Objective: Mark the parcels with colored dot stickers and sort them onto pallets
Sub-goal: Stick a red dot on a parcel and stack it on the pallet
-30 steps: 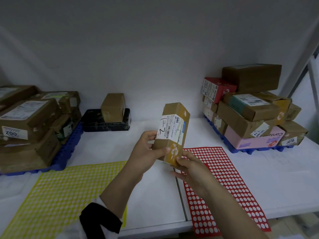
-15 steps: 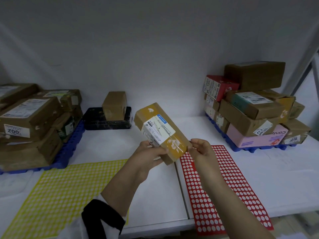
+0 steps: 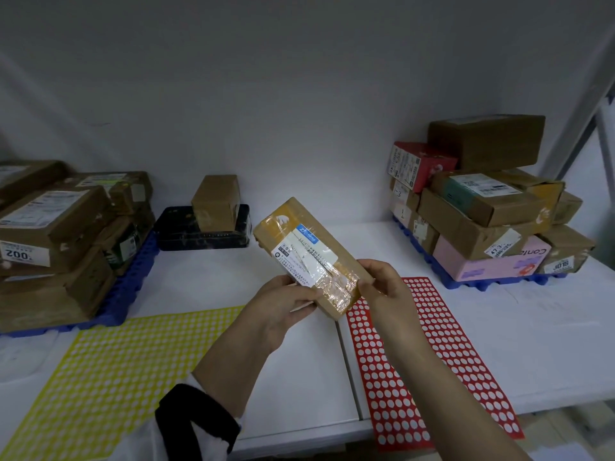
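Both your hands grip the long brown parcel (image 3: pixel 307 256) at its near end, left hand (image 3: pixel 283 302) and right hand (image 3: pixel 382 286), holding it tilted above the desk (image 3: pixel 299 377) between the yellow sticker sheet (image 3: pixel 109 377) and the red sticker sheet (image 3: pixel 432 354).

White table (image 3: pixel 532 344), seam down middle; plain pale wall (image 3: pixel 299 94) behind.

"How many sticker sheets?"

"Two: one yellow sheet (image 3: pixel 109 377) left of the left grip (image 3: pixel 283 304), one red sheet (image 3: pixel 429 354) below the right grip (image 3: pixel 382 287)."

"Pallets?"

"Three: a blue pallet (image 3: pixel 126 294) far left of the grips, a second blue pallet (image 3: pixel 492 283) far right, a black pallet (image 3: pixel 179 234) beyond them."

"Parcels?"

"One parcel (image 3: pixel 309 254) held by both grips, one box (image 3: pixel 216 201) on the black pallet. The left pile (image 3: pixel 50 221) and right pile (image 3: pixel 482 207) overlap too much to count."
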